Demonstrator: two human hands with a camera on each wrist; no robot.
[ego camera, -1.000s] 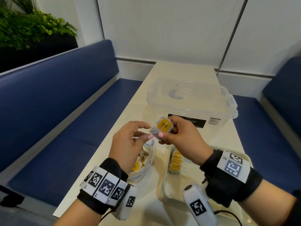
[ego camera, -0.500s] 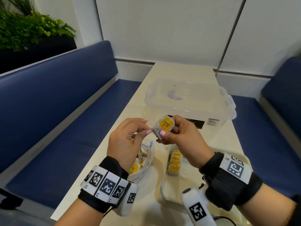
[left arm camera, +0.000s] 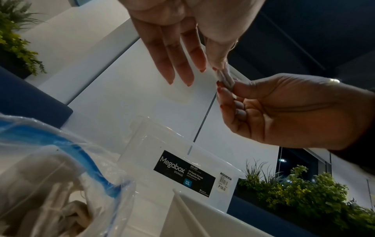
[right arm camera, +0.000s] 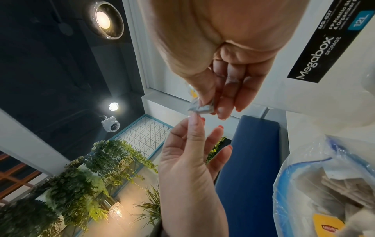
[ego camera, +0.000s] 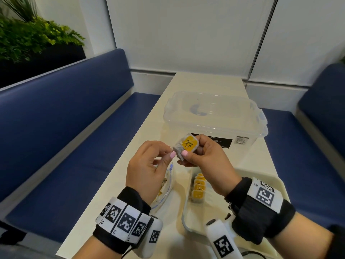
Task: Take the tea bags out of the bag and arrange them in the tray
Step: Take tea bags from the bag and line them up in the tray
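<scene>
Mid-frame, my right hand point(ego camera: 203, 156) pinches a tea bag point(ego camera: 186, 146); my left hand point(ego camera: 147, 165) pinches its corner. A short row point(ego camera: 198, 187) stands in the tray point(ego camera: 186, 217); the bag point(ego camera: 166, 186) holds more.

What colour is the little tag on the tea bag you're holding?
Yellow, with dark print. The tag on the tea bag shows best in the head view.

On the table point(ego camera: 209, 81), the box point(ego camera: 214, 116) stands at the far end. Nearer lie the bag point(ego camera: 168, 186) on the left and the tray point(ego camera: 188, 217) on the right, side by side. A row of tea bags point(ego camera: 198, 187) lies in the tray's left part. Benches point(ego camera: 61, 128) flank the table.
</scene>
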